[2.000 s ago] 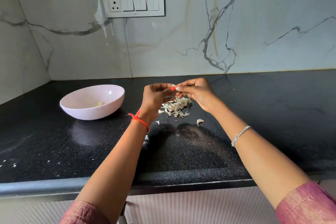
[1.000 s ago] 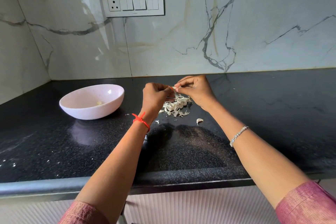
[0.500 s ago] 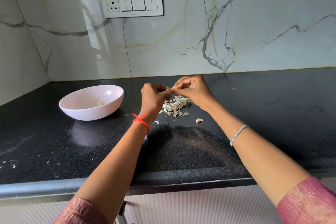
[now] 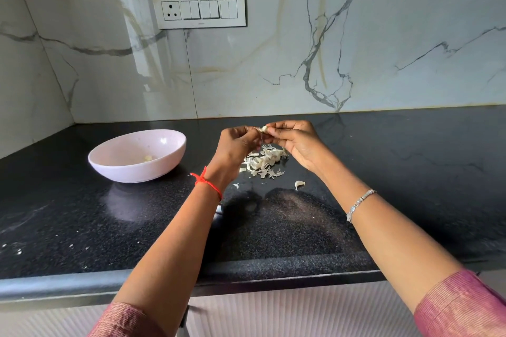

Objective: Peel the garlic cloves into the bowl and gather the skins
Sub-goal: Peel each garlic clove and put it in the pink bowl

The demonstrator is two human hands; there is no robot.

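- Garlic clove [image 4: 264,128] pinched between fingertips of left hand [image 4: 238,142] and right hand [image 4: 295,142] — hands brought together, raised off worktop [image 4: 410,172].
- Thin strip of skin seen hanging below garlic clove.
- Hands held directly above skin pile [image 4: 264,161]; judged so that peelings drop onto one heap.
- Bowl [image 4: 131,172] set just left of hands, judged for short reach; one peeled clove [image 4: 148,157] lying inside.
- Curved piece [image 4: 299,185] noted near skin pile — clove or husk, cannot be told.
- Task judged early.

Home kitchen: black counter [image 4: 410,172], marble backsplash [image 4: 383,35], switchboard [image 4: 202,9].
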